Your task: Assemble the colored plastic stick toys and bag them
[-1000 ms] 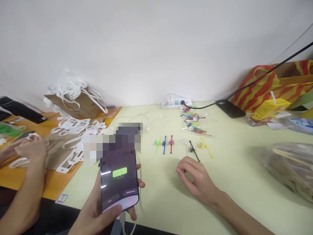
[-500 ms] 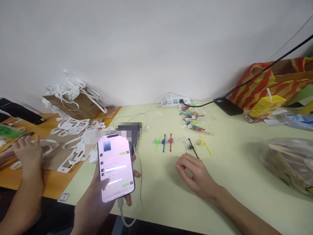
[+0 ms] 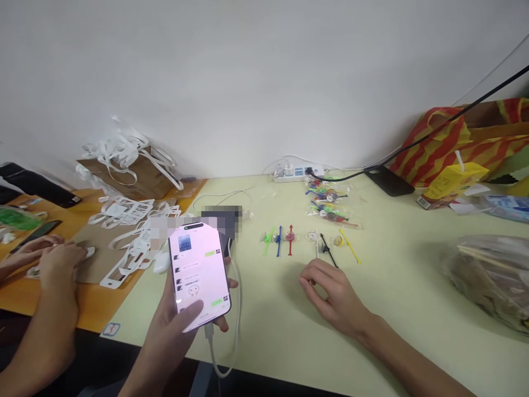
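Observation:
A smartphone (image 3: pixel 202 270) with a lit chat screen is held in my left hand (image 3: pixel 167 325), the thumb lying over the lower screen. A white cable (image 3: pixel 235 342) runs from the phone's bottom end. My right hand (image 3: pixel 333 292) rests on the pale green table with its fingers curled in and nothing visible in them. Just beyond it lie a white stick, a black arrow stick (image 3: pixel 329 251) and a yellow stick (image 3: pixel 350 246). Left of these are a green stick (image 3: pixel 268 241), a blue arrow stick (image 3: pixel 279 241) and a red arrow stick (image 3: pixel 290 242). Small round pieces sit beside the sticks.
Clear packets (image 3: pixel 333 214) of coloured parts lie behind, near a power strip (image 3: pixel 298 172). At right are a yellow drink carton (image 3: pixel 452 184), a striped bag (image 3: pixel 438 132) and a plastic bag (image 3: pixel 487 281). A co-worker's hands (image 3: pixel 58 259) work at left by white straps (image 3: pixel 128 253).
My left thumb has moved onto the phone's lower screen, and the phone has shifted slightly. The co-worker's hands have come together around a white item. My right hand stays put.

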`<state>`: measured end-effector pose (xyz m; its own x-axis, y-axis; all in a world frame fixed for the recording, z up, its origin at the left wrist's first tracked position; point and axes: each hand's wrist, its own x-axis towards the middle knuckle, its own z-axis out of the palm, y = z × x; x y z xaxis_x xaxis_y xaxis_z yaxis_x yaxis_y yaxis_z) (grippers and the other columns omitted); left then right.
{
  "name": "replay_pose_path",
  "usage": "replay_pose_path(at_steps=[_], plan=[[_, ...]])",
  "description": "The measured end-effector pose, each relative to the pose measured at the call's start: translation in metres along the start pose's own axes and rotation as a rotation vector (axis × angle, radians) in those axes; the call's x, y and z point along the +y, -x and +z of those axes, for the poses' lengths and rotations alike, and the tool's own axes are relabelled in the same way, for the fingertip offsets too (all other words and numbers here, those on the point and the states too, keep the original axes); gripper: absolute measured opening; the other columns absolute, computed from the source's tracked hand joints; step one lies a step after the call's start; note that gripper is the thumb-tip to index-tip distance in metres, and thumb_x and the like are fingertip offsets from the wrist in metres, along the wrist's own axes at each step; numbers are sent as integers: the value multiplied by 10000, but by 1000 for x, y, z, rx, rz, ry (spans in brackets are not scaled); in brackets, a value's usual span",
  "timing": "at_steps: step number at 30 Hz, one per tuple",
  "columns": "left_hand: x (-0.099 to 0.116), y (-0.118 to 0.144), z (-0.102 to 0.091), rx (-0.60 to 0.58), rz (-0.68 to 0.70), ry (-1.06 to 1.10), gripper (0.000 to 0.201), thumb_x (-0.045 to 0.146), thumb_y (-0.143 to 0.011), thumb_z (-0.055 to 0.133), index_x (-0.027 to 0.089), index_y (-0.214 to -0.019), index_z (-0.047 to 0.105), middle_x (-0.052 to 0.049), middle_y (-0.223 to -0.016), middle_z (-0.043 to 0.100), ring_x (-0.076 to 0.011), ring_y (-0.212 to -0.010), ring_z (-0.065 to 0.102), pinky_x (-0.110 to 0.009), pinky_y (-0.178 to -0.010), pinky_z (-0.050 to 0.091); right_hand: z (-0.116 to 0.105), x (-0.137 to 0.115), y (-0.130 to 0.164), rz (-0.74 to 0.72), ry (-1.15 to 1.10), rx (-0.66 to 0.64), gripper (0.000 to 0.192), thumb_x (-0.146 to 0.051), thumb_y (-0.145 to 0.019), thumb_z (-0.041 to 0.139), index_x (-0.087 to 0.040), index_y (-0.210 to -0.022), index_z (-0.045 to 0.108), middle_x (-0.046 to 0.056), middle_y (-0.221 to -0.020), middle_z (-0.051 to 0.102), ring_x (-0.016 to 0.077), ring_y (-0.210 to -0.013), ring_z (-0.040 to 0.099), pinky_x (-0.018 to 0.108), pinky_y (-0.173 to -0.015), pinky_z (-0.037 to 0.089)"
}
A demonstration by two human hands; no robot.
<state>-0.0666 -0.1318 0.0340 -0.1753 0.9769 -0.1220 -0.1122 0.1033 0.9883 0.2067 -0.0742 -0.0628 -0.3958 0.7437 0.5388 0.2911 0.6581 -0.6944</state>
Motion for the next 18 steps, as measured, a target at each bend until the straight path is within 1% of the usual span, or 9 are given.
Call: replay_pose_path(at_steps=[2, 4, 6, 9, 11, 13, 15, 16, 18], plan=[[-2, 2, -1, -36, 48, -73, 962, 377, -692, 851, 358, -1510, 347, -157, -1439, 568, -321, -824, 737, -413, -603, 633, 0, 0, 0, 2, 2, -2, 165, -145, -1003, 454, -201, -858, 510, 23, -770, 537, 156, -702, 466, 307, -633, 381], [-3, 3, -2, -67, 86, -142, 970, 396, -678, 871, 343, -1502, 360, -170, -1470, 537, -267, -732, 737, -444, -701, 632, 0, -1, 0, 1, 7, 0, 166, -147, -1002, 453, -200, -858, 517, 24, -770, 543, 157, -703, 474, 305, -636, 389], [-3, 1, -2, -63, 108, -160, 985, 372, -681, 875, 345, -1511, 346, -171, -1495, 510, -288, -793, 747, -441, -708, 632, 0, -1, -1, -4, 10, 4, 167, -151, -999, 454, -200, -856, 526, 26, -767, 549, 159, -700, 481, 304, -635, 396], [-1, -3, -2, 6, 77, -74, 1042, 290, -647, 886, 381, -1525, 331, -146, -1475, 541, -384, -991, 723, -381, -559, 631, -1, -2, -2, -8, 15, 2, 175, -158, -995, 450, -201, -848, 536, 28, -762, 552, 163, -692, 485, 305, -626, 398], [1, -7, -2, 59, 11, 33, 941, 373, -687, 857, 381, -1504, 389, -131, -1442, 579, -420, -1060, 698, -383, -489, 628, -1, -2, -2, -8, 21, -1, 181, -160, -996, 445, -201, -844, 536, 29, -758, 549, 165, -688, 482, 306, -621, 396], [4, -10, -4, 100, -56, 155, 768, 583, -770, 744, 329, -1451, 495, -132, -1421, 601, -424, -1104, 682, -463, -580, 664, -1, -1, -2, -6, 25, -3, 183, -162, -996, 444, -201, -842, 535, 29, -757, 549, 165, -688, 483, 308, -621, 396], [8, -14, -8, 145, -104, 250, 728, 714, -813, 613, 259, -1382, 584, -149, -1374, 637, -404, -1150, 668, -504, -753, 666, -1, -2, -2, -5, 20, -5, 181, -162, -997, 446, -201, -843, 534, 30, -758, 551, 166, -692, 486, 308, -624, 398], [11, -18, -10, 173, -118, 281, 724, 726, -822, 588, 234, -1353, 611, -158, -1327, 666, -391, -1152, 670, -495, -793, 662, -1, -2, -2, -5, 17, -4, 179, -161, -998, 447, -201, -846, 533, 30, -760, 552, 166, -695, 487, 308, -627, 400], [20, -27, -14, 222, -110, 309, 674, 677, -837, 604, 217, -1329, 629, -162, -1224, 717, -368, -1117, 691, -461, -771, 669, 0, -2, -2, -4, 8, -2, 175, -155, -1000, 445, -200, -854, 531, 30, -769, 556, 163, -702, 489, 307, -635, 403]])
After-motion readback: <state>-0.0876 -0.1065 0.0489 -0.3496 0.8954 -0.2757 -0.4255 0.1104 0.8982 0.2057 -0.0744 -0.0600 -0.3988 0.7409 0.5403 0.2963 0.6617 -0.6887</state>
